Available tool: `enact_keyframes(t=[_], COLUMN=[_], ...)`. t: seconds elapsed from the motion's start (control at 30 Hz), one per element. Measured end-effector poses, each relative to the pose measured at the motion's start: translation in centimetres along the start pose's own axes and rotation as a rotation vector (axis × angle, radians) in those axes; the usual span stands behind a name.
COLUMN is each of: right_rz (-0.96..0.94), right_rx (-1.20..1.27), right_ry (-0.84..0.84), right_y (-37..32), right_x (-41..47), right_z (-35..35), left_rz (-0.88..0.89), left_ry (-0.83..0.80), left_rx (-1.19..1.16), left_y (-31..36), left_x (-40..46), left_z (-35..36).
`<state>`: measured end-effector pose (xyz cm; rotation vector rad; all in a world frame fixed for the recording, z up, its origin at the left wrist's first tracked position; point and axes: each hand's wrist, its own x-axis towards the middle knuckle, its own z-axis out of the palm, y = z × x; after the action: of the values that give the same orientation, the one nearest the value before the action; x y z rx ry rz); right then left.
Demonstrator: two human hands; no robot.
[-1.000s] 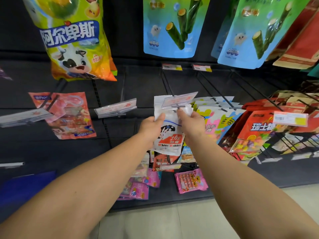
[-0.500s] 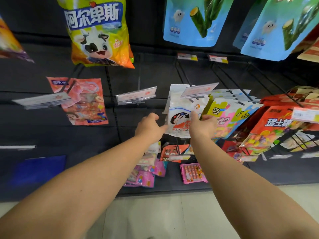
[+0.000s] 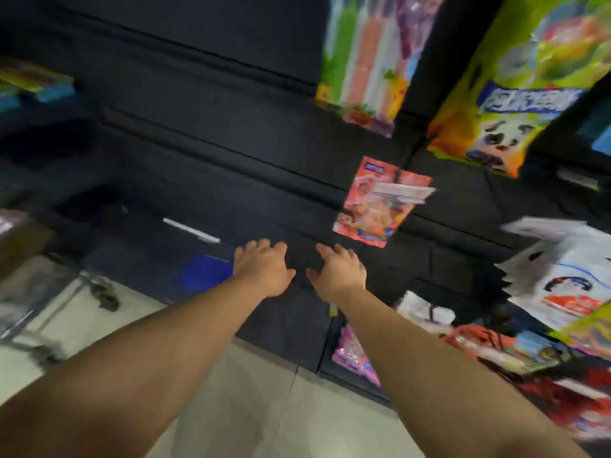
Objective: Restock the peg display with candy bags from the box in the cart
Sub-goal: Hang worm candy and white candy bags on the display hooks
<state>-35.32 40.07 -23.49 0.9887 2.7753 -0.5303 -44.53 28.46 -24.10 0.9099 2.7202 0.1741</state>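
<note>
The picture is blurred by motion. My left hand [image 3: 263,271] and my right hand [image 3: 339,271] stretch out side by side in front of the black peg display [image 3: 205,166], both empty with fingers loosely spread. The white rabbit candy bags [image 3: 562,279] hang on a peg at the right edge, well away from both hands. A pink candy bag [image 3: 380,203] hangs just above and to the right of my right hand. The cart [image 3: 36,292] shows as a metal frame at the far left; its box is not clearly visible.
A green and orange cow-print bag [image 3: 509,94] and a striped bag [image 3: 367,61] hang at upper right. Pink packets [image 3: 353,355] and red bags [image 3: 542,358] fill the low right. A blue patch [image 3: 205,272] sits on the low shelf. Pale floor tiles [image 3: 264,408] lie below.
Both hands let go of the white rabbit bag, which stays on its peg. The view has swung left, so the display bags have slid to the right and the cart has come into sight.
</note>
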Motion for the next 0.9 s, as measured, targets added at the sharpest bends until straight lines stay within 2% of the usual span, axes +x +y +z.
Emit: enact_keyframes(t=[0.2, 0.37, 0.63, 0.9], right_rz=[-0.351, -0.586, -0.785, -0.854], right_rx=[-0.046, -0.096, -0.158, -0.185], right_ry=[-0.110, -0.152, -0.250, -0.278], right_y=[-22.7, -36.8, -50.9, -62.7], right_x=[-0.8, -2.1, -0.4, 8.8], right_z=[5.7, 9.8, 14.7, 16.5], left_rz=[-0.338, -0.580, -0.829, -0.939], left_ry=[0.085, 0.169, 0.134, 0.129], left_rx=[0.008, -0.032, -0.093, -0.099], left_y=[-21.7, -34.3, -47.6, -59.3], left_x=[-6.1, -11.1, -12.3, -6.3], left_z=[-4.9, -7.3, -8.3, -11.1])
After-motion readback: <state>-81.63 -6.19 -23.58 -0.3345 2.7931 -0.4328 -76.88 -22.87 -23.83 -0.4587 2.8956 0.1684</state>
